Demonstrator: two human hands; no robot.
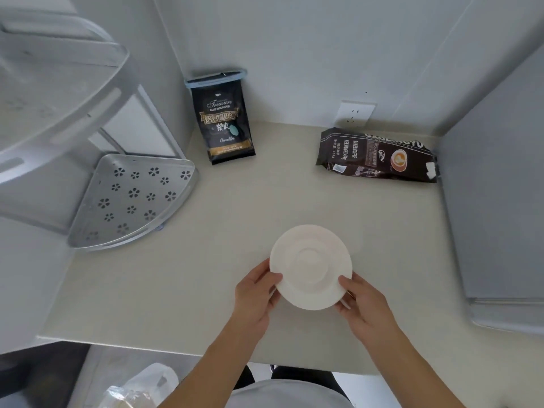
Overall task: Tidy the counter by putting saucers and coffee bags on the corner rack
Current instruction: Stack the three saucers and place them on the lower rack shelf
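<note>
A white saucer [310, 265] is near the front middle of the beige counter [182, 290]. My left hand [256, 293] grips its left rim and my right hand [363, 301] grips its right rim. A black coffee bag [223, 119] with gold print stands upright against the back wall. A second dark brown coffee bag [375, 157] lies on its side at the back right. The silver corner rack stands at the left; its lower shelf [132, 198], with flower-shaped holes, is bare, and its upper shelf [56, 83] looms closer to the camera.
A wall socket [354, 114] sits behind the lying bag. A grey panel [497, 201] borders the counter on the right. Below the counter's front edge, a white plastic bag [147, 387] lies on the floor.
</note>
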